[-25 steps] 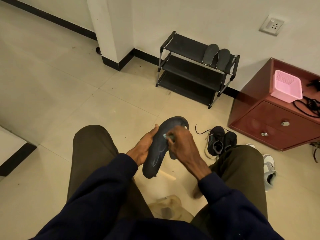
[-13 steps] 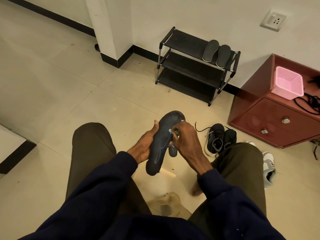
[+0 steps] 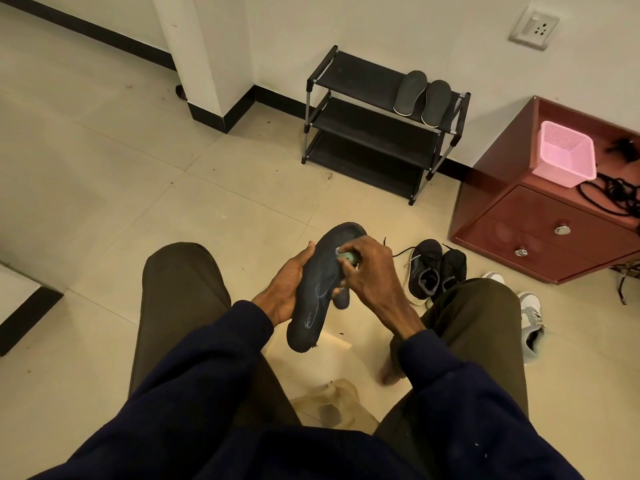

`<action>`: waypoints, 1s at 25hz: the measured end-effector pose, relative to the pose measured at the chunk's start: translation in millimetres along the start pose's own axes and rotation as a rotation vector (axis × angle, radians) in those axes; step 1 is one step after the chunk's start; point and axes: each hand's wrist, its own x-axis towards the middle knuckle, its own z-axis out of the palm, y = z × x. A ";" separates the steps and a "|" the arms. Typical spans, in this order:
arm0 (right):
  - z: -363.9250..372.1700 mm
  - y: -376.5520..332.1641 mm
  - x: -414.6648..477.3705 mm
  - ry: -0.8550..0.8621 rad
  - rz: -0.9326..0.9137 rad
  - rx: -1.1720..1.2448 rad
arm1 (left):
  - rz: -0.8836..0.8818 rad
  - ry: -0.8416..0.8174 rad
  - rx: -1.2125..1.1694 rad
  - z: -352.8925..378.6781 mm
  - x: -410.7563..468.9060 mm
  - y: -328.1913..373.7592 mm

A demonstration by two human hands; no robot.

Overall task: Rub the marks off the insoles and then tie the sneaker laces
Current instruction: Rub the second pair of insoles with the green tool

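Right hand (image 3: 367,271): fingers pinch a small green eraser (image 3: 347,257), probably, against the insole (image 3: 317,289) toe end, frame centre. Left hand (image 3: 287,285): curled round insole's left edge. Insole axis upper-right to lower-left; pale marks (image 3: 308,322) lie below eraser, heelward.

Navy long sleeves (image 3: 221,358) cover both arms to the wrists, left hand (image 3: 291,289) and right hand (image 3: 367,271) bare, trousers (image 3: 180,289) olive-brown.
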 end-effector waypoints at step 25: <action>-12.9 13.2 17.1 0.122 0.080 0.016 | -0.052 -0.034 -0.015 12.4 -16.7 2.3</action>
